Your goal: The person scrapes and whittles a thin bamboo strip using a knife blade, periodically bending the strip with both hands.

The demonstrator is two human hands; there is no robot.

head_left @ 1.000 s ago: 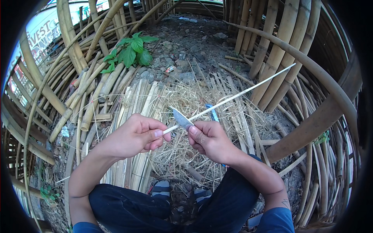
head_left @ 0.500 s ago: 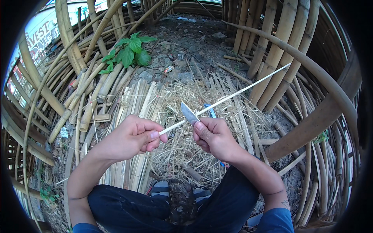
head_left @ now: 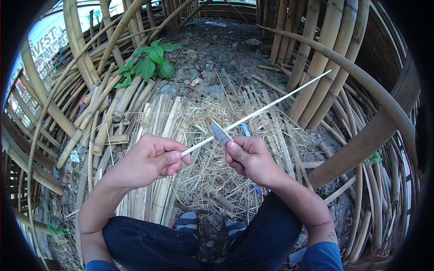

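Knife point(head_left: 220, 133) across a pale stick point(head_left: 280, 100)

My left hand point(head_left: 156, 160) pinches the stick's lower end between thumb and fingers; my right hand point(head_left: 249, 158) is wrapped round the knife, its blade crossing the stick. The stick slants up to the right, above shavings point(head_left: 212, 176) on the stony ground point(head_left: 210, 49). Split strips point(head_left: 156, 196) lie along the shavings' left edge, a leafy plant point(head_left: 149, 67) at the ground's left edge

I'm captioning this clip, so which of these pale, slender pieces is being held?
The long, thin stick pinched in the left hand, slanting past the knife; the pale strips lie on the ground, unheld.
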